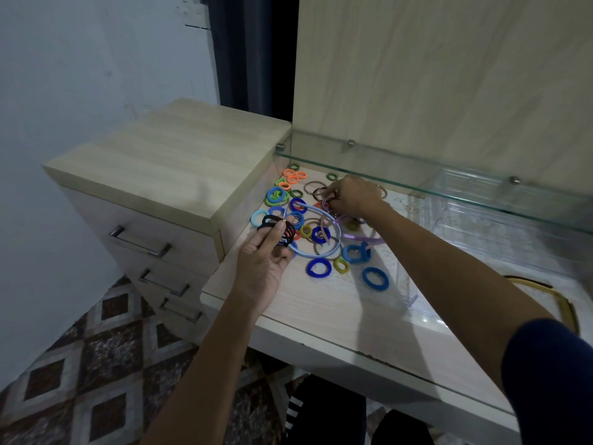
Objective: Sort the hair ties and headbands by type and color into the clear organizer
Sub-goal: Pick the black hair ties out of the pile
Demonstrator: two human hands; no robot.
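The left hand (261,256) grips black hair ties (277,228) just left of the blue headband (321,232); beyond it, the right hand (351,195) pinches a striped tie (325,204).

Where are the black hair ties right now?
In the head view, the black hair ties are bunched in the left hand, held over the left side of the pile, beside the light blue headband.

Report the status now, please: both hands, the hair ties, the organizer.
Left hand grips black hair ties. Right hand fingers pinch a tie in the mixed pile. Clear organizer at right, nothing visibly sorted in it; headbands tangled over pile.
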